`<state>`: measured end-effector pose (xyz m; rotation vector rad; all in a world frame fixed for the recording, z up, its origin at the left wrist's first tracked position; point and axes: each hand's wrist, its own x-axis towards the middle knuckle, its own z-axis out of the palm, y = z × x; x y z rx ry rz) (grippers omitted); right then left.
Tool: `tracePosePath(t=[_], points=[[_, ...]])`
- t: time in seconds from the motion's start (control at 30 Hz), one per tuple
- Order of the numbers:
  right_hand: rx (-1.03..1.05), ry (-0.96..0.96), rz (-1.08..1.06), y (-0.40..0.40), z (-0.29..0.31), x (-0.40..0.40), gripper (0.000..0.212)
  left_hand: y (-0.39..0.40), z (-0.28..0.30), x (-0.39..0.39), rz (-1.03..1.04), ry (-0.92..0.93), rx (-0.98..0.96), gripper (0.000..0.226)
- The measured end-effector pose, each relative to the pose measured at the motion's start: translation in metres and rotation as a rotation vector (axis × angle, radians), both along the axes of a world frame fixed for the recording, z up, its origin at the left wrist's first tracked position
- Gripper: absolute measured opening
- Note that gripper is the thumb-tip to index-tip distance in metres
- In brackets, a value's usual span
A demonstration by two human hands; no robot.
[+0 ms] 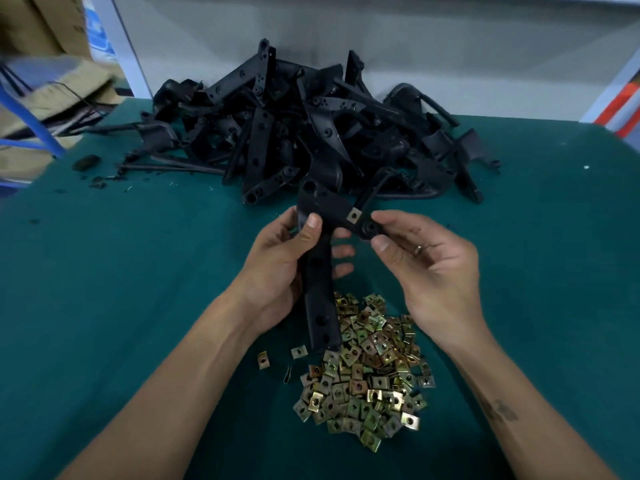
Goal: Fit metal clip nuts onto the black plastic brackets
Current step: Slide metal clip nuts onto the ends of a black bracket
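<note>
A green tabletop is carrying everything. A heap of black brackets is lying at its far side, and a pile of clip nuts is sitting nearer.

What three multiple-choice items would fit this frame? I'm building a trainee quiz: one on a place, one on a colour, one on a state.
1. The loose clip nuts lie:
A. nearer the person than the bracket pile
B. behind it
C. in a box

2. The table cover is:
A. red
B. teal green
C. white

3. The held bracket carries:
A. no nut
B. one fitted nut
C. five nuts

Key: A, they lie below the arms; B, teal throughout; B, one nut shows near the right hand, while the left hand grips the bracket.
</note>
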<state>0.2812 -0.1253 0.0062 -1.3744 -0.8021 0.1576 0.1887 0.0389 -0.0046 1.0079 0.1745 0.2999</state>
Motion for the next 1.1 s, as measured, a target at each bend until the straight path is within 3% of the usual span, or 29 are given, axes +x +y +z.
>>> tracePosePath(t=[0.17, 0.3, 0.37, 0.43, 0.53, 0.6, 0.67, 0.9, 1.1], points=[[0.073, -0.215, -0.098, 0.000, -0.003, 0.000, 0.021, 0.004, 0.006, -0.001, -0.048, -0.057, -0.138, 0.025], [-0.202, -0.484, -0.050, -0.010, -0.005, 0.018, 0.015, 0.008, 0.014, 0.002, 0.215, -0.091, -0.221, 0.014], [-0.480, -0.466, 0.069, -0.018, -0.007, 0.029, 0.009, 0.017, 0.019, 0.000, 0.415, -0.153, -0.045, 0.020], [-0.684, -0.371, 0.195, -0.023, -0.011, 0.033, 0.013, 0.028, 0.023, -0.001, 0.543, -0.192, 0.303, 0.020], [-0.735, -0.307, 0.236, -0.021, -0.014, 0.032, 0.013, 0.034, 0.024, 0.004, 0.623, -0.073, 0.736, 0.002], [-0.744, -0.300, 0.231, -0.020, -0.013, 0.032, 0.011, 0.032, 0.020, 0.010, 0.678, 0.039, 0.944, 0.011], [-0.768, -0.307, 0.241, -0.019, -0.013, 0.031, 0.012, 0.028, 0.015, 0.015, 0.651, 0.125, 1.102, 0.007], [-0.826, -0.346, 0.242, -0.019, -0.014, 0.031, 0.016, 0.021, 0.012, 0.026, 0.524, 0.307, 1.353, 0.020], [-0.761, -0.198, 0.246, -0.021, -0.012, 0.030, 0.015, 0.026, 0.015, 0.018, 0.187, 0.432, 1.198, 0.021]])
